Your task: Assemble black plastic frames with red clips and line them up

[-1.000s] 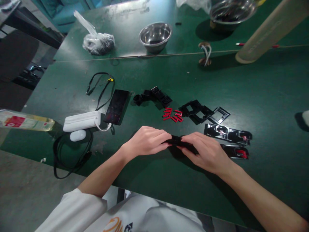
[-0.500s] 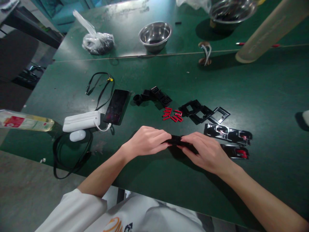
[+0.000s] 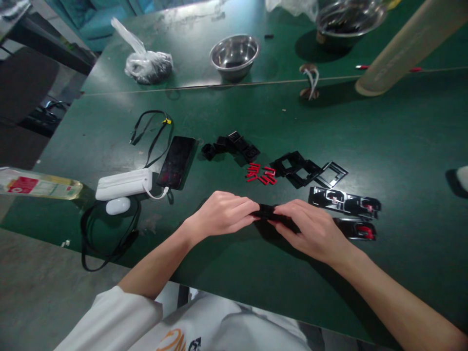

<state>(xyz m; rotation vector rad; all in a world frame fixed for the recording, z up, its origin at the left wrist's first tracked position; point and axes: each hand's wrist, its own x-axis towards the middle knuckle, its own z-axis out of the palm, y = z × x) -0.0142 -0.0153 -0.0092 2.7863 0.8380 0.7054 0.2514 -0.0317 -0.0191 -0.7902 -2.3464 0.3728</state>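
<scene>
Between my two hands is a black plastic part [image 3: 265, 211], its ends covered by my fingers. My left hand [image 3: 228, 212] pinches its left end, and my right hand [image 3: 309, 228] grips the right end. Small red plastic pieces [image 3: 261, 174] lie just beyond my fingertips. Several square black frames [image 3: 303, 168] overlap one another to the right of them. Beside my right hand are two long black plastic pieces with red bits, a farther one [image 3: 345, 202] and a nearer one [image 3: 360, 229]. Small black blocks [image 3: 234, 145] form a row farther back.
On the left are a phone [image 3: 177, 162], a white power bank [image 3: 124, 184], a white case [image 3: 117, 206], black cables [image 3: 86, 239] and a bottle [image 3: 40, 184]. Behind stand a steel bowl [image 3: 234, 73], a plastic bag [image 3: 149, 68], a fuller bowl [image 3: 338, 36] and a thick tube [image 3: 387, 68].
The view has shifted very slightly. Both hands keep the same hold on the black plastic part, and the things on the table stay where they were.
</scene>
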